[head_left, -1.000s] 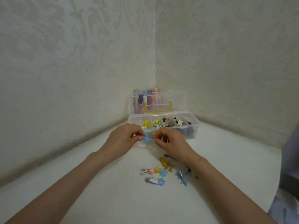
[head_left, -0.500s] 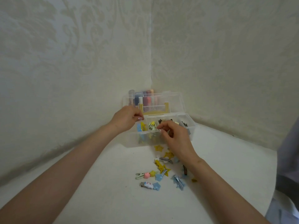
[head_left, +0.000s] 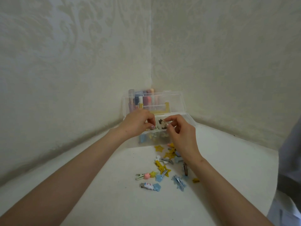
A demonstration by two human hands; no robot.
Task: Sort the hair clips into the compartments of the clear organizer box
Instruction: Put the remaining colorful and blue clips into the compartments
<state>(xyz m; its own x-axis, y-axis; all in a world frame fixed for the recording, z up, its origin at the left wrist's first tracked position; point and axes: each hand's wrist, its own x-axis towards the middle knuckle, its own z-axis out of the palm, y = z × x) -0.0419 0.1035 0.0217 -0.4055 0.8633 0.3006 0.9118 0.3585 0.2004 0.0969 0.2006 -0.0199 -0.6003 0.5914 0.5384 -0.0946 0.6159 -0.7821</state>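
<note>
Fingers point(head_left: 149, 119) of left hand point(head_left: 138, 123) and right hand point(head_left: 180, 132) curl over the clear organizer box point(head_left: 146, 142); what they hold, I cannot tell.

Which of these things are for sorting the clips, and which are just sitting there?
For the job:
- clear organizer box, lid up
- loose hair clips lying in front of it
- clips already in the compartments
- left hand and right hand, fingers at the box

Just lying about:
- coloured tubes behind the box
- pale cloth at the right edge
</note>
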